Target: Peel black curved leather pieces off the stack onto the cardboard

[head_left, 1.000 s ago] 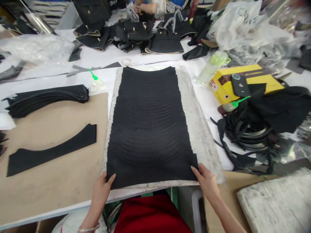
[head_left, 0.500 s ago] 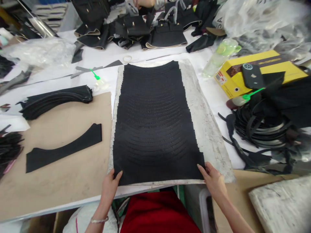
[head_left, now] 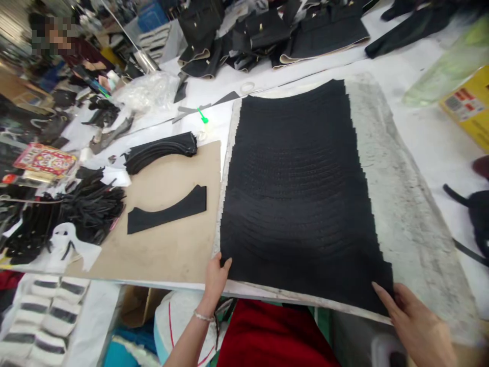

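Black curved leather pieces point(head_left: 294, 204) lie overlapped in a long row, their stepped ends showing along both sides. They rest on a pale, stained board point(head_left: 405, 168). At the near left corner, my left hand point(head_left: 218, 275) pinches the edge of the front piece between thumb and fingers. My right hand point(head_left: 412, 313) grips the near right corner, thumb on top and the other fingers partly hidden at the side. On a tan board point(head_left: 175, 255) to the left lies a single curved black piece point(head_left: 168, 210), with a stack of similar pieces point(head_left: 162, 150) behind it.
A bottle with a green nozzle point(head_left: 202, 120) stands behind the stack. Black bag parts point(head_left: 267, 35) lie along the back. Dark strips point(head_left: 91, 204) are heaped at left. A yellow box point(head_left: 469, 104) and a clear greenish bottle point(head_left: 439, 71) stand at right. Another person point(head_left: 76, 51) is at far left.
The view has swung left, so the boards and pieces appear farther right. Both hands stay at the same near corners of the overlapped black pieces.
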Action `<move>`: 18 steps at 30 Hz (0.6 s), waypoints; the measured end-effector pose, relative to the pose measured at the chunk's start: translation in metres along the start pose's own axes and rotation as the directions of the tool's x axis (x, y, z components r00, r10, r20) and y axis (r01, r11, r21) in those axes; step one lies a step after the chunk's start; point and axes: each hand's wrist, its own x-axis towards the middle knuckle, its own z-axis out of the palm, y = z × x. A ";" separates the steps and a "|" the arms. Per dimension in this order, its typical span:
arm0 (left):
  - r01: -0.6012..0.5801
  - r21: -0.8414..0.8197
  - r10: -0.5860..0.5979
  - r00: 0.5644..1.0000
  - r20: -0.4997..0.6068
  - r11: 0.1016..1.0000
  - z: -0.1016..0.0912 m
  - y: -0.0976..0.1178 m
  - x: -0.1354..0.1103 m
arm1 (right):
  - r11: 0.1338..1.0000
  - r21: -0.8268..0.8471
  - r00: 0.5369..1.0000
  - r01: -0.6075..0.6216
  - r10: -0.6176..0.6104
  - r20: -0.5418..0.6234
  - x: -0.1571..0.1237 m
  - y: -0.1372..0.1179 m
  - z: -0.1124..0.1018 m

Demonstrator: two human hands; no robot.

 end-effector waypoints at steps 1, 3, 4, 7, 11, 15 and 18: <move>0.002 0.005 -0.002 1.000 -0.006 1.000 0.000 -0.001 0.000 | 0.999 -0.007 0.998 -0.051 0.052 0.038 0.001 0.000 0.000; 0.008 0.020 -0.007 1.000 -0.018 1.000 0.001 -0.001 0.000 | 0.991 -0.018 0.986 -0.134 0.135 0.097 0.002 -0.001 -0.001; 0.012 0.030 -0.011 1.000 -0.024 0.999 0.001 -0.001 0.000 | 0.990 -0.013 0.985 -0.137 0.138 0.100 0.002 -0.001 -0.001; 0.024 0.072 -0.022 0.999 -0.031 0.997 0.001 0.002 0.001 | 0.993 0.002 0.989 -0.115 0.115 0.090 0.002 -0.004 0.000; 0.041 0.122 -0.041 0.999 -0.003 0.992 -0.002 0.005 -0.001 | 0.998 -0.006 0.997 -0.064 0.064 0.037 -0.007 -0.015 -0.003; 0.082 0.277 -0.092 0.996 0.022 0.957 -0.001 -0.004 0.002 | 0.999 0.031 1.000 0.024 -0.025 0.019 -0.013 -0.026 -0.005; 0.062 0.418 -0.051 0.998 -0.038 0.906 0.001 -0.003 0.002 | 0.999 0.029 1.000 0.025 -0.025 -0.019 -0.013 -0.025 -0.006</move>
